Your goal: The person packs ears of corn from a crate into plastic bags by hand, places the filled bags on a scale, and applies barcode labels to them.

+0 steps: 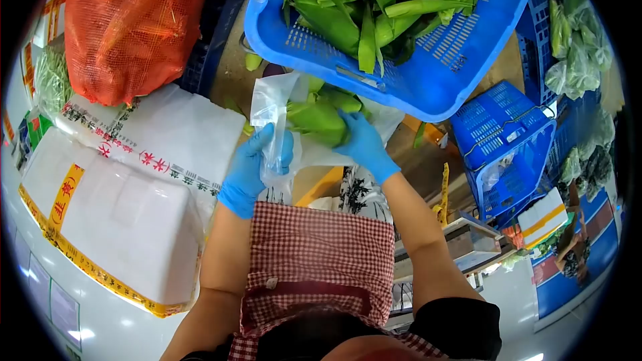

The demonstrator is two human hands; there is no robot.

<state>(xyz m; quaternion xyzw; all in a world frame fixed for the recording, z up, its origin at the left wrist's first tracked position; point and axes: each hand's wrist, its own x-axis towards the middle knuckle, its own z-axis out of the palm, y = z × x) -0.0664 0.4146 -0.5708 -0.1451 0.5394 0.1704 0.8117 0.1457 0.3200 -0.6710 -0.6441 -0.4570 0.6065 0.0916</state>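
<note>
My left hand [249, 172], in a blue glove, pinches the edge of a clear plastic bag [273, 97]. Green ears of corn in their husks [317, 122] lie at the bag, in front of my body; how far inside they are is hard to tell. My right hand [366, 144], gloved too, grips the near ear from its right side, with the fingertips partly hidden behind the husk. Just beyond both hands, a blue plastic basket [428, 97] holds more husked ears and loose leaves.
White foam boxes [134, 220] with yellow tape stand at my left. Behind them sits an orange mesh sack [134, 27]. A smaller blue basket [505, 140] is on the right, near bagged greens [578, 47]. A yellow strip [443, 194] hangs below the right side of the work surface.
</note>
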